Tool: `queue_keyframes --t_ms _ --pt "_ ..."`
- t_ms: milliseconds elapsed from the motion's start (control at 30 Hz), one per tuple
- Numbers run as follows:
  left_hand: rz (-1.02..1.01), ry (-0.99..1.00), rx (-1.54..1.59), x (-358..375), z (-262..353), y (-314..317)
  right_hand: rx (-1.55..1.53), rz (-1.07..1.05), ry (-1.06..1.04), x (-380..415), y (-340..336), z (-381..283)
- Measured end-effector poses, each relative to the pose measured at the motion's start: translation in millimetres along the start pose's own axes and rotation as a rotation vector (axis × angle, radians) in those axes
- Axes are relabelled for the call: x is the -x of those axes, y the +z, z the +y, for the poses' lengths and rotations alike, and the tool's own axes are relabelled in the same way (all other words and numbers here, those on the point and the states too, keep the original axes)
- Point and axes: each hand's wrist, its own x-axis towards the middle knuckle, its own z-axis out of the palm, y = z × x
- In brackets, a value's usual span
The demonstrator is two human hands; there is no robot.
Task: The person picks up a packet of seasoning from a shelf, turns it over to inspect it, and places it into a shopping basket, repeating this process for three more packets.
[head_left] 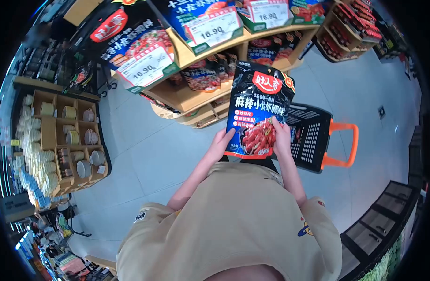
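Upright in front of my body is a black and blue seasoning packet (pixel 259 110) with a red logo and a picture of crayfish. My left hand (pixel 220 143) grips its lower left edge, thumb on the front. On the lower right edge, my right hand (pixel 281 136) pinches it the same way; the fingers behind the packet are hidden. Just beyond my right hand stands a black shopping basket (pixel 311 136) with an orange handle (pixel 351 145), partly covered by the packet and my arm. Something dark and red shows inside it.
A wooden display shelf (pixel 196 100) ahead holds similar packets (pixel 208 72) behind price signs (pixel 212 33) reading 16.90. To the left, a wooden rack (pixel 48 131) carries cups and bowls. Another stocked shelf (pixel 336 42) stands far right, and dark cabinets (pixel 374 225) line the lower right.
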Motion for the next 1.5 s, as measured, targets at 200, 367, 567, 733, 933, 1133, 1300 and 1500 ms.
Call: queue_keyframes --t_ms 200,367,567,733,933,1133,1300,1500 --pt "-0.019 0.006 -0.059 3 6 -37 0.073 0.022 -0.080 3 31 21" --pt "-0.055 0.088 -0.247 15 23 -53 0.120 -0.003 -0.060 4 48 31" --pt "-0.055 0.153 -0.257 21 27 -66 0.143 -0.011 -0.101 16 65 33" --pt "-0.004 0.188 -0.253 20 21 -68 0.170 0.025 -0.119 22 64 37" --pt "0.080 0.306 -0.321 21 10 -68 0.173 -0.025 -0.328 41 80 27" --pt "0.251 0.267 -1.038 37 32 -40 0.347 -0.395 -0.195 76 104 37" --pt "0.066 0.805 -1.237 66 46 -2 -0.040 -0.003 -0.049 76 100 29" --pt "-0.316 0.791 -0.771 75 53 -15 -0.224 -0.097 -0.080 68 75 10"
